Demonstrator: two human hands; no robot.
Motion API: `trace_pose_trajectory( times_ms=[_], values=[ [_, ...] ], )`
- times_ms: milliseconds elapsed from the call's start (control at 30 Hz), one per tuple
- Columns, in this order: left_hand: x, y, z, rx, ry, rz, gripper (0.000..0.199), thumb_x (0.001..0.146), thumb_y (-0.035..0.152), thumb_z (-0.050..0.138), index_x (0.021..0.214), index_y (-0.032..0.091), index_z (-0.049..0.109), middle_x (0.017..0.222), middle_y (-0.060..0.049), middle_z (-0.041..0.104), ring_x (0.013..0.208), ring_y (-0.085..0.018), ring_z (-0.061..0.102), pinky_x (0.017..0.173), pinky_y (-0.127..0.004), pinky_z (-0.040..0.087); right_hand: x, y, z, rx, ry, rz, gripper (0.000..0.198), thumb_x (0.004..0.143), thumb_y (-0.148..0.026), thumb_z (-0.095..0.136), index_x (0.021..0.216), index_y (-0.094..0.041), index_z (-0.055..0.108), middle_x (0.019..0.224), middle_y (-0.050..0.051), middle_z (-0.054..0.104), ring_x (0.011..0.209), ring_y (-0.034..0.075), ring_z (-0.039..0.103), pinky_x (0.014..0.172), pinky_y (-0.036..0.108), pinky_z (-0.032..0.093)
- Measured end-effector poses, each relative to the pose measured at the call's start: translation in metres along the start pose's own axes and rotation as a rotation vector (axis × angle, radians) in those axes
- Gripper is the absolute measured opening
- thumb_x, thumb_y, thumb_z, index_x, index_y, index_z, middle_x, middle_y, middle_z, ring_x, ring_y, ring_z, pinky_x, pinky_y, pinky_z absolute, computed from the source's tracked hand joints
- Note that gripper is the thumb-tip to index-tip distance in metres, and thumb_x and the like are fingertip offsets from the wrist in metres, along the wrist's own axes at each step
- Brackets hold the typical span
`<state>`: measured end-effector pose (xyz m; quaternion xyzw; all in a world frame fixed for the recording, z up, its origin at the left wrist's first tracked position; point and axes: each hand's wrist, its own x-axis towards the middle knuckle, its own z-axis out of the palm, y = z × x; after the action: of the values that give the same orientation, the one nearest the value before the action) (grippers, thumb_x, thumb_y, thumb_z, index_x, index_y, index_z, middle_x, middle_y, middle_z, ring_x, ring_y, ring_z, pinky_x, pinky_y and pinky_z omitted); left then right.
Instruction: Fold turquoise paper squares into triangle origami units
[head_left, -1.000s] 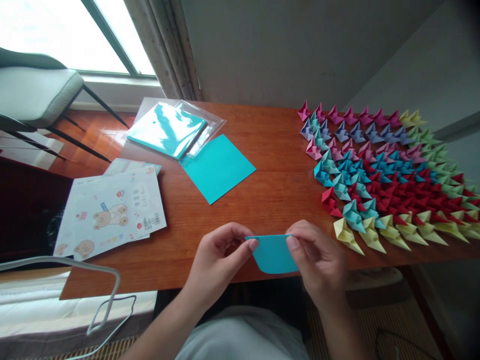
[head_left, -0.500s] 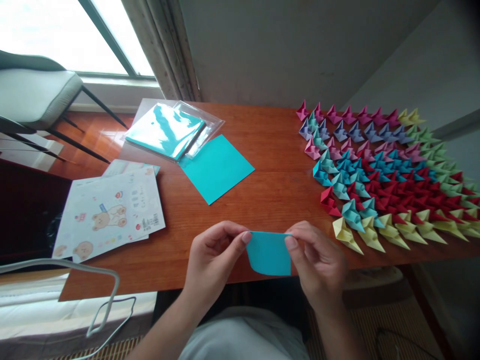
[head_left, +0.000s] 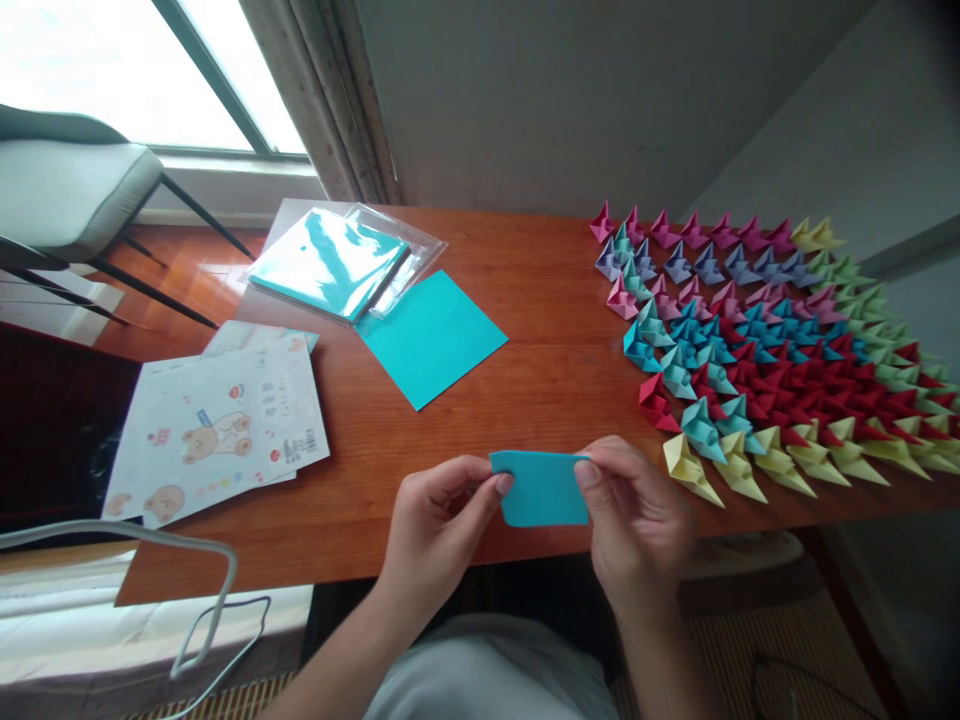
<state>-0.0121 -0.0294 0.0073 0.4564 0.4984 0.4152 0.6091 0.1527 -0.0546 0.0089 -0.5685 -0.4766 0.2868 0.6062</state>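
Note:
A small piece of turquoise origami paper (head_left: 545,490), apparently folded, is held up over the near edge of the table. My left hand (head_left: 442,525) pinches its left side between thumb and fingers. At its upper right, my right hand (head_left: 637,520) grips it the same way, with the thumb on the face toward me. Beyond my hands a flat turquoise sheet (head_left: 435,340) lies turned at an angle on the wood. Its far corner meets a clear plastic packet of turquoise paper (head_left: 326,262).
Rows of folded paper boats (head_left: 795,370) in several colours cover the right of the wooden table (head_left: 540,390). Bear-printed paper packs (head_left: 232,430) lie at the left edge. A white cable (head_left: 187,533) crosses the lower left, and a chair (head_left: 75,190) stands by the window.
The held paper has risen slightly and its lower edge looks straighter. My left hand's pinch has shifted lower down the paper's left side.

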Motion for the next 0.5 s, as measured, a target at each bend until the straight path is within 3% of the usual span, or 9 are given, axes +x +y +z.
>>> trace_pose_trajectory(
  times_ms=[333,500],
  values=[
    [-0.0045,-0.0005,0.0018,0.233,-0.049,0.056,0.032,0.091,0.037,0.064,0.068,0.016,0.061,0.059,0.002,0.048,0.055,-0.009,0.039,0.048,-0.020,0.033,0.0012,0.0092,0.0058,-0.016,0.129,0.015,0.012,0.088,-0.030,0.069,0.079,-0.022,0.068,0.075,0.003,0.062,0.074,0.019,0.060,0.061,0.030,0.049],
    [-0.0038,0.0013,0.0010,0.320,-0.119,0.103,0.033,0.095,0.034,0.059,0.068,0.017,0.058,0.058,0.002,0.054,0.053,-0.009,0.044,0.050,-0.020,0.034,0.0009,0.0095,0.0048,0.024,0.151,0.058,0.012,0.088,-0.031,0.070,0.080,-0.022,0.069,0.075,0.002,0.062,0.072,0.018,0.060,0.065,0.030,0.049]
  ],
)
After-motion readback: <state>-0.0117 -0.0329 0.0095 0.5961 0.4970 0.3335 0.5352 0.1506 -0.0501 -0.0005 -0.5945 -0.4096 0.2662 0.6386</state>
